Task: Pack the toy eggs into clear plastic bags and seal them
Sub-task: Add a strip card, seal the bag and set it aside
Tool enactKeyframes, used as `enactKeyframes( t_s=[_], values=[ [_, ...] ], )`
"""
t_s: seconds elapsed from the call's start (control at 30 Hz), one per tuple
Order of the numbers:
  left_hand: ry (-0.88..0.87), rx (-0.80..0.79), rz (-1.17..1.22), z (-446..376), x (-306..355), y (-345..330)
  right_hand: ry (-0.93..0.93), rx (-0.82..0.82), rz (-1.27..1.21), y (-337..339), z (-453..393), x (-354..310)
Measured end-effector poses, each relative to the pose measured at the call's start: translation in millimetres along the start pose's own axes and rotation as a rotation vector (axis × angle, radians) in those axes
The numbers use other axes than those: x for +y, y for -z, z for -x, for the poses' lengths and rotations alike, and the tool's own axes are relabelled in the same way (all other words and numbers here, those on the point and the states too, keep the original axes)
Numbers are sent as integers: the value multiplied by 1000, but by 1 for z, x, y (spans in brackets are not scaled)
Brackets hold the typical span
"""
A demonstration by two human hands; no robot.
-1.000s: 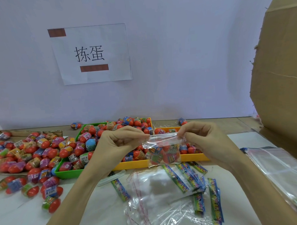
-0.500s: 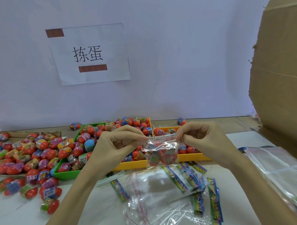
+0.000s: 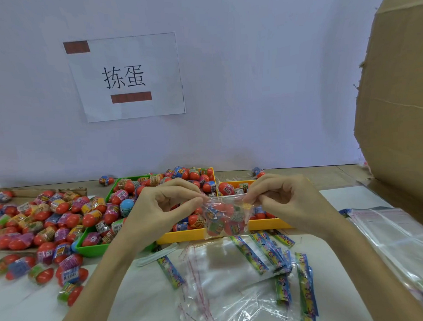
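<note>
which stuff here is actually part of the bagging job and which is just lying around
Part of the job:
- filled clear bag, pinched at its top by the left hand and right hand
- loose toy eggs
- green tray and yellow tray of eggs
- empty clear bags

Lying about:
- paper sign
- cardboard box
- colourful strips

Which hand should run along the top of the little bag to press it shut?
Probably the right hand. Both hands pinch the top edge of the clear bag of eggs, the left hand at its left corner. The left can hold while the right slides across.
</note>
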State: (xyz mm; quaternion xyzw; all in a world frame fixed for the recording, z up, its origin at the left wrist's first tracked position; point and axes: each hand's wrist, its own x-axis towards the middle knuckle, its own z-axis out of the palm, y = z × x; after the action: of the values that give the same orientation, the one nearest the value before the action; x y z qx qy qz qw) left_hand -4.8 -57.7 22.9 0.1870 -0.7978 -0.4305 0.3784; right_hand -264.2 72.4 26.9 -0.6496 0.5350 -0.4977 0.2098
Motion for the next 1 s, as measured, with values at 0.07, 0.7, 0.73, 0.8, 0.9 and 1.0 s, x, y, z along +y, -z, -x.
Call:
enactKeyframes(
  t_s=[0.07, 0.7, 0.73, 0.8, 0.9, 1.0],
  values=[
    [-4, 55, -26, -1, 0, -2, -11, 5, -12, -2, 0, 0],
    [-106, 123, 57, -1, -4, -7, 3, 1, 50, -12, 0, 8],
    [-95, 114, 65, -1, -4, -7, 9, 5, 64, -12, 0, 8],
    [-73, 101, 89, -1, -4, -7, 15, 8, 90, -14, 0, 8],
    [-82, 114, 91, -2, -6, -9, 0, 13, 70, -17, 0, 8],
    [-68, 176, 152, -3, -10, -6, -28, -43, 107, -15, 0, 10]
  ],
)
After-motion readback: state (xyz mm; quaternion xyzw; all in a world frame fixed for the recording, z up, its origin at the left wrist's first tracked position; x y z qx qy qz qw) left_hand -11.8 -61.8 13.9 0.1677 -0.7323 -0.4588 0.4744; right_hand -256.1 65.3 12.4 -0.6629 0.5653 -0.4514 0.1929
